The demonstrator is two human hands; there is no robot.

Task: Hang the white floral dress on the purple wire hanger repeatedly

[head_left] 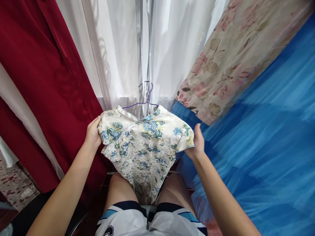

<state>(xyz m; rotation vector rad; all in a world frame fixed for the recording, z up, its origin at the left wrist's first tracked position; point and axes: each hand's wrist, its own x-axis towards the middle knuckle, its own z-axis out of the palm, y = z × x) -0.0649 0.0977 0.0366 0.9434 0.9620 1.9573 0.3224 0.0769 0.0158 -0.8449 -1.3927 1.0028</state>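
Observation:
A short-sleeved cream dress (pixel 147 147) with blue and green flowers hangs on a thin purple hanger (pixel 149 98), facing me. Its lower part drops between my thighs, where the hem is hidden. At the edge of the left sleeve, my left hand (pixel 94 132) is closed on the fabric. My right hand (pixel 197 142) is beside the right sleeve with its thumb stretched up, off the cloth. The other fingers of that hand are behind the sleeve and mostly hidden.
White curtains (pixel 118 49) with shiny grey strips hang ahead. Dark red cloth (pixel 61 82) hangs at left; a floral beige panel (pixel 221 65) and blue tulle (pixel 258 147) are at right. My legs in white shorts (pixel 133 223) are below the dress.

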